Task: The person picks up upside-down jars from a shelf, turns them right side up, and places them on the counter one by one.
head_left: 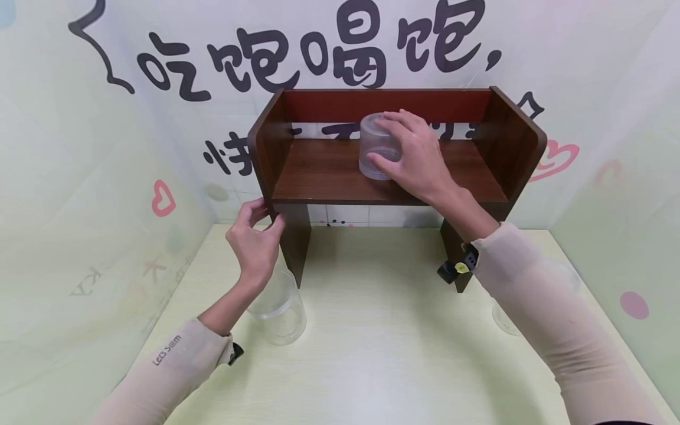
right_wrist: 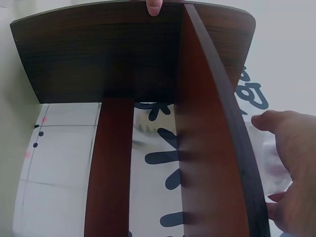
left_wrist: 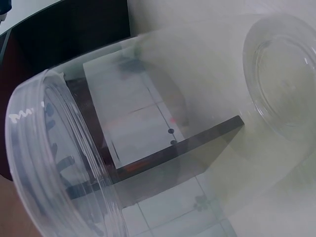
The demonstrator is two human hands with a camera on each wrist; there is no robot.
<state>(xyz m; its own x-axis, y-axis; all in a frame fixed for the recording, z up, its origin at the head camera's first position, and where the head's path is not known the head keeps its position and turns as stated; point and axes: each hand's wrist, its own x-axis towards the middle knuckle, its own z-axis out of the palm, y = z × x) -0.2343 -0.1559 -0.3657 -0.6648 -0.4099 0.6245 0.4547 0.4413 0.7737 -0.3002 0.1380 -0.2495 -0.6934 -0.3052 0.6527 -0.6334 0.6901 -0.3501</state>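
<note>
Clear jar sits mid-shelf; right-hand grip is partly spread, curled round it. Left-hand grip pinches the left panel. Wall writing reads "吃饱喝饱"; left sleeve lettering begins "Lets".

The right hand hides part of the clear jar. A sleeve covers most of another clear thing.

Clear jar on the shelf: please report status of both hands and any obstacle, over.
Right hand grips clear jar on shelf. Left hand holds shelf's left side. Second jar on table below, seemingly not in the way.
</note>
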